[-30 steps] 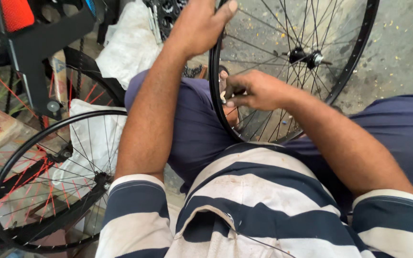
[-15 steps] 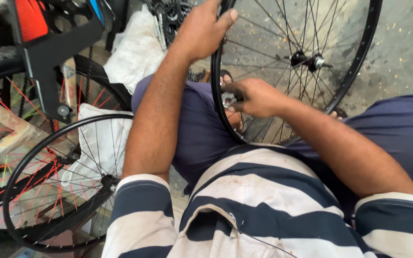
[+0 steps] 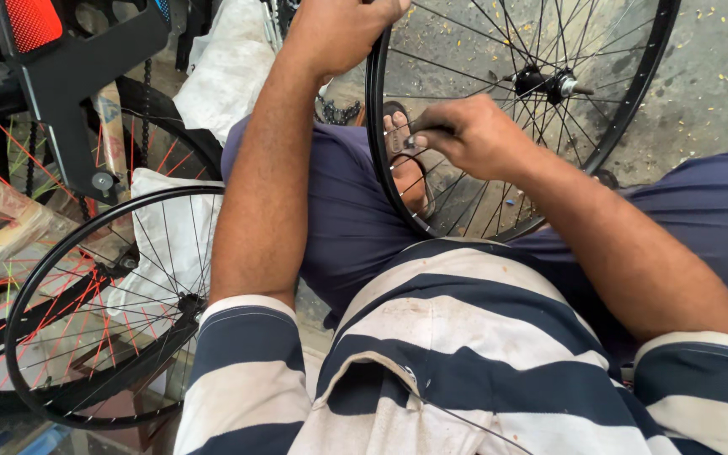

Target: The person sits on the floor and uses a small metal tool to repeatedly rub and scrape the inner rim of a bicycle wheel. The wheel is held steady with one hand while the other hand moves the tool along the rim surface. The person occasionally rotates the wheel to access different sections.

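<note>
Head view: speckled concrete floor point(image 3: 709, 76), white sacks point(image 3: 233, 63).

Striped navy-and-white short-sleeved shirt point(image 3: 465, 337), dark blue trousers point(image 3: 347, 211).

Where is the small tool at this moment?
In the head view, right of centre, the right hand holds the small tool against the wheel spokes.

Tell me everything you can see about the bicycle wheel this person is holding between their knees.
The wheel is a bare black rim with no tyre, laced with thin metal spokes that run to a silvery hub and axle near its middle. It stands upright between the person's legs, above the grey concrete floor. The left hand grips the rim at its top edge. The right hand reaches in among the spokes near the rim's inner side, pinching a small dark tool there.
</note>
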